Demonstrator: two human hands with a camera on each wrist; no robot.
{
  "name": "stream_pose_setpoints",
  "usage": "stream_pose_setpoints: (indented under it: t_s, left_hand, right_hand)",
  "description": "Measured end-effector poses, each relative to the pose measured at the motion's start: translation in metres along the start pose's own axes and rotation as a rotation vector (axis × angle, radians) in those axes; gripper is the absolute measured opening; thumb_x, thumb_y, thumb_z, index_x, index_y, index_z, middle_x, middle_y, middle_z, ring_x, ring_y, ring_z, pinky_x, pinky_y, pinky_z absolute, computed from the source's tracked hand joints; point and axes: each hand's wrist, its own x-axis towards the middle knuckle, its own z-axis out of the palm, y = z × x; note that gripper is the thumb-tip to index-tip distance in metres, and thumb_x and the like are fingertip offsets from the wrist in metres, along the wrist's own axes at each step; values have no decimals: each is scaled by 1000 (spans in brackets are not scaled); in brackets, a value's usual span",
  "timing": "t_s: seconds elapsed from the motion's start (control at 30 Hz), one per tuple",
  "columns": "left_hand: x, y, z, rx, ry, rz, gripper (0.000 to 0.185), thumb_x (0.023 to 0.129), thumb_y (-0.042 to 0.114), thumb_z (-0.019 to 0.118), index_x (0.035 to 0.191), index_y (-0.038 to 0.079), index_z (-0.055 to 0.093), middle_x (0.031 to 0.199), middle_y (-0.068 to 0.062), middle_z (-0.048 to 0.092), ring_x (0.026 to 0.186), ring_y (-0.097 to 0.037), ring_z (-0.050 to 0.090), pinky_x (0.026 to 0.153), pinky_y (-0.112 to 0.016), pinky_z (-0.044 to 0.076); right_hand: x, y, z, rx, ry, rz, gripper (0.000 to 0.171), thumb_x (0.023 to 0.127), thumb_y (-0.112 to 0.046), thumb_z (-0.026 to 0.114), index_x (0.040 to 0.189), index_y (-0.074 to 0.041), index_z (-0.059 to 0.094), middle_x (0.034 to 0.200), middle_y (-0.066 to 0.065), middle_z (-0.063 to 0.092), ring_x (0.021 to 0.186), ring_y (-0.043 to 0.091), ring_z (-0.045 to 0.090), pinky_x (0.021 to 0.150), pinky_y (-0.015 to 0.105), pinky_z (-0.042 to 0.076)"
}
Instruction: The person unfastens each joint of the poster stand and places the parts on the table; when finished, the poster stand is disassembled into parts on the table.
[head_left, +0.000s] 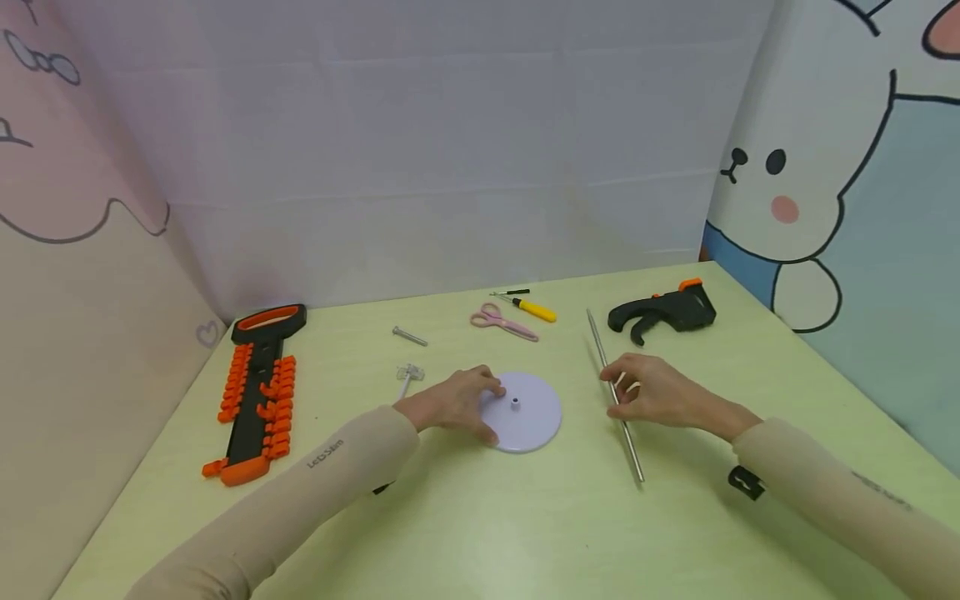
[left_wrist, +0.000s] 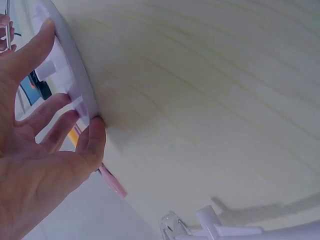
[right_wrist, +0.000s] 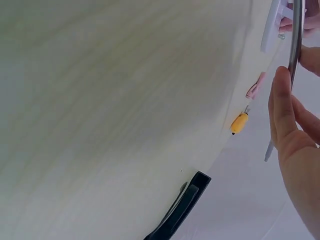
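A white round disc (head_left: 528, 412) with a small centre hole lies on the pale green table (head_left: 480, 533). My left hand (head_left: 489, 408) grips its left edge, thumb at the near side and fingers on top. In the left wrist view the disc (left_wrist: 75, 70) shows its ribbed underside between the thumb and fingers of my left hand (left_wrist: 62, 112). A long thin metal rod (head_left: 633, 454) lies to the right of the disc. My right hand (head_left: 611, 392) pinches it near its middle. The right wrist view shows that rod (right_wrist: 297, 35) between the thumb and fingers of my right hand (right_wrist: 295, 70).
An orange and black tool rack (head_left: 258, 392) lies at the left. A bolt (head_left: 409, 337) and a clear plastic piece (head_left: 408, 375) sit behind my left hand. Pink scissors (head_left: 502, 321), a yellow screwdriver (head_left: 534, 309) and a black clamp (head_left: 663, 311) lie at the back. Walls enclose three sides.
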Motion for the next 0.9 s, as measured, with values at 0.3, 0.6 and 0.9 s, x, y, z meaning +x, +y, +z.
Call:
stream_pose_setpoints:
  t_s: [0.3, 0.6, 0.9]
  left_hand:
    - [-1, 1, 0, 9, -1, 9, 68, 70, 31, 84, 128, 7, 59, 127, -12, 48, 113, -29, 48, 97, -38, 41]
    - [5, 0, 2, 31, -13, -13, 70, 69, 34, 85, 130, 11, 58, 130, -9, 47, 115, -27, 47, 98, -37, 41]
    - [0, 0, 1, 37, -12, -9, 71, 69, 34, 85, 131, 10, 57, 130, -11, 47, 114, -29, 47, 97, -38, 41]
  right_hand:
    - [13, 3, 1, -67, -121, 70, 44, 76, -13, 79, 111, 6, 59, 97, 8, 60, 82, 16, 60, 70, 29, 52]
    - [16, 6, 5, -101, -163, 111, 38, 75, -14, 80, 105, 0, 61, 90, 4, 59, 78, 14, 57, 67, 29, 48]
    - [21, 11, 7, -150, -158, 74, 38, 73, -16, 81, 103, 0, 63, 83, 0, 57, 74, 12, 53, 65, 28, 46]
